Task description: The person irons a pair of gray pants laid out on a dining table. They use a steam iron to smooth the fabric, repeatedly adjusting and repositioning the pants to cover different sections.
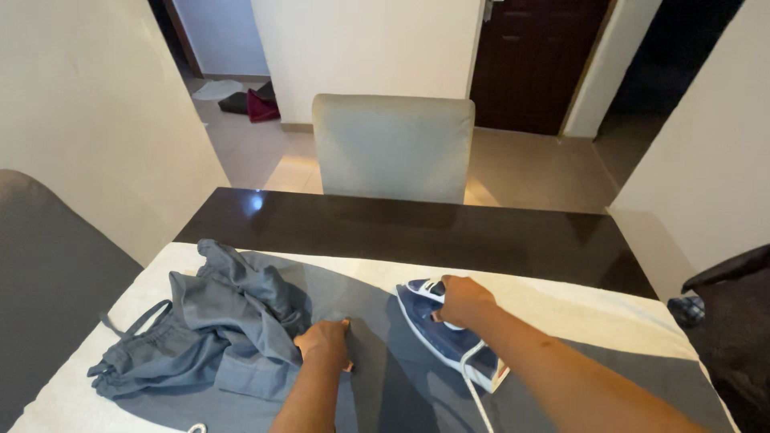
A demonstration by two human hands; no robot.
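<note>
- Steam iron point(445, 333), blue and white: heavy, rigid; right hand point(464, 301) fingers wrapped around its handle, towards the tabletop's point(401, 228) right edge.
- Grey garment point(233, 337): soft, limp, bunched leftward; left hand point(325, 341) fingers curled, pressing it flat mid-tabletop.

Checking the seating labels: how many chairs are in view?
1. A pale upholstered chair stands at the far side of the dark table, facing the person's hands. Dark shapes at the left and right frame edges may be more seating; cannot tell.
</note>
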